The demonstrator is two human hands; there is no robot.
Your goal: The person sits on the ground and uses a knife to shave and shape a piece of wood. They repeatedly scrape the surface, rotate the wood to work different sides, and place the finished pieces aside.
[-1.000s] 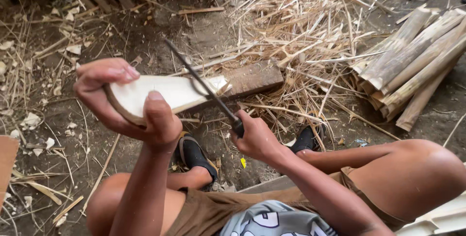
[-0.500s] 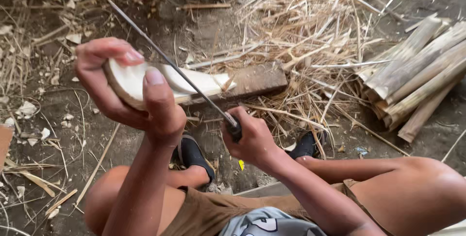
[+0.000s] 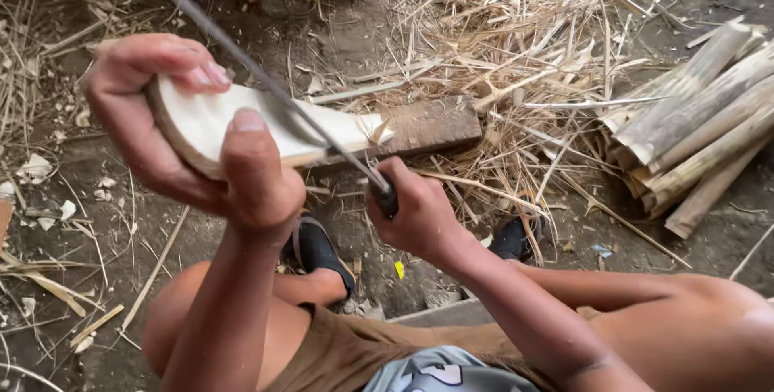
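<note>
Blade [image 3: 266, 89] swung leftward; left hand [image 3: 201, 142] grips wood slab [image 3: 250, 122], apparently steady.

Left hand [image 3: 193, 142] raised, right hand [image 3: 415, 214] fisted.

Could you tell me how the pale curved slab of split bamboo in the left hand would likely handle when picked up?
The pale curved slab of split bamboo probably stays stiff: it holds its arc though the left hand grips only one end. It seems light, since thumb and fingers alone carry it. Its splintered far tip may be sharp where the thin long-bladed knife in the right hand cuts.
</note>
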